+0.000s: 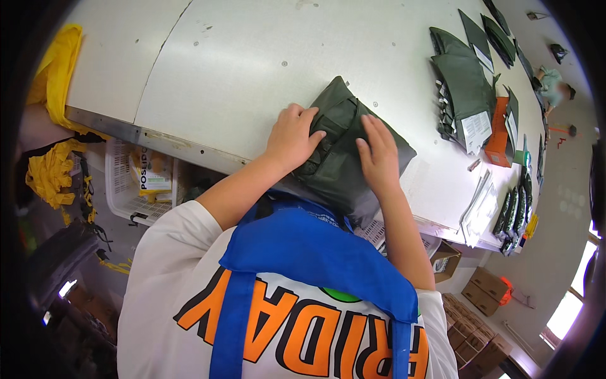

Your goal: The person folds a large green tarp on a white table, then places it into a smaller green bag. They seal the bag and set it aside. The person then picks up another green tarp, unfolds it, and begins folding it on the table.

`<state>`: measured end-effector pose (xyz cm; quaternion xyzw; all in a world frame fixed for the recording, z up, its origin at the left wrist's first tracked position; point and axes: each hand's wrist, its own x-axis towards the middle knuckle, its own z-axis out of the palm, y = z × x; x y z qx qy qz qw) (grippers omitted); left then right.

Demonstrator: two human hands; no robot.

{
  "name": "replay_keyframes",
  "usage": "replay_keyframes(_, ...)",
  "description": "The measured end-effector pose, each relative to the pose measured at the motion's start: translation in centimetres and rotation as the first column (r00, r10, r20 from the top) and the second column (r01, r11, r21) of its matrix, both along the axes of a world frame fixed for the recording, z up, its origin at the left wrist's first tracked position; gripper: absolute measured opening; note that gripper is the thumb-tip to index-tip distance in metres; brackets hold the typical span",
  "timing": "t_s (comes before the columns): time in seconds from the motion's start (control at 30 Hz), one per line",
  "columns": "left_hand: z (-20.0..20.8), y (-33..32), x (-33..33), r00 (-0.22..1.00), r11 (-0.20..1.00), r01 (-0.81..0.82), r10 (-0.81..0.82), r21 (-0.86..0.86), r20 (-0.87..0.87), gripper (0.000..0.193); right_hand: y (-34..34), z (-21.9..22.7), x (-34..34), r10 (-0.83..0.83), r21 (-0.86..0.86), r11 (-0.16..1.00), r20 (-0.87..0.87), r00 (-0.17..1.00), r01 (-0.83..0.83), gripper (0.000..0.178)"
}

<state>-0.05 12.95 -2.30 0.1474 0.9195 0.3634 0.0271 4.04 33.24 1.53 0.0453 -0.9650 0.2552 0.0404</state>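
A dark green folded bag [353, 142], perhaps of coated fabric, lies at the table's front edge, right before my body. Its near end hangs slightly over the edge, and a flap with creases runs across its top. My left hand [291, 134] rests at the bag's left side, thumb and forefinger apart on the material, the other fingers bent. On the bag's right part my right hand [380, 155] lies with fingers stretched out, touching the surface. What is under the bag is hidden.
Dark green folded pieces [464, 85] with paper sheets lie at the right, beside an orange box [499, 136]. White papers [481, 208] and dark rolled packs [514, 211] are nearer. A white basket [123, 180] stands below the table's left edge. Yellow fabric [60, 69] drapes over the far left corner.
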Motion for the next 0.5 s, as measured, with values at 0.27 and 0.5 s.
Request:
replay_keyframes(0.27, -1.1, -0.8, -3.9, 0.905, 0.956, 0.029, -0.148, 0.291, 0.398, 0.023, -3.9, -3.3, -0.9, 0.058, 0.339, 0.939, 0.004, 0.998, -0.055, 0.053)
replay_keyframes(0.5, -0.5, 3.0, -1.3, 0.958, 0.957, 0.287, -0.286, 0.030, -0.032, 0.011, -4.5, -6.2, -0.8, 0.201, 0.411, 0.866, 0.233, 0.951, -0.284, 0.050)
